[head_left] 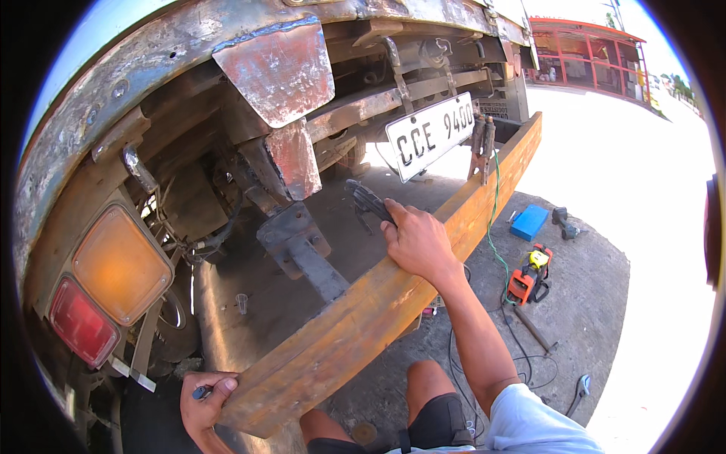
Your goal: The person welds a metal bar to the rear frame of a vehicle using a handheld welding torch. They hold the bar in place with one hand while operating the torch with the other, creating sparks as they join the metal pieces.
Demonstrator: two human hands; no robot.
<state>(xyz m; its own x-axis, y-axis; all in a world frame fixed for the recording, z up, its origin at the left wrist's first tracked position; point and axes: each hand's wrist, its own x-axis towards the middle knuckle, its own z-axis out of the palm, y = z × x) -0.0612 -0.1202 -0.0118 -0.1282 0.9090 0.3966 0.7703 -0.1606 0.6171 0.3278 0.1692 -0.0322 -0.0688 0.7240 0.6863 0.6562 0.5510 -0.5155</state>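
Observation:
A long rusty orange-brown bumper beam point(333, 348) runs from near left to far right behind a truck. My left hand point(206, 401) is curled at its near end, with a small dark pen-like object point(202, 393) poking out between thumb and fingers. Over the beam's middle reaches my right hand point(420, 238), closed round a dark clamp-like tool point(368, 198) whose jaws point away to the left; its exact kind is unclear. A dark metal bracket arm point(310, 261) meets the inner side of the beam. Above it hangs a scraped reddish plate point(283, 72) from the truck body.
Orange and red tail lights point(122, 265) sit at the left. A white number plate point(431, 136) hangs beyond the beam. Right of the beam lie a blue box point(530, 223), an orange-and-yellow machine point(530, 274), a hammer point(535, 330), a brush-like tool point(581, 392) and loose cables.

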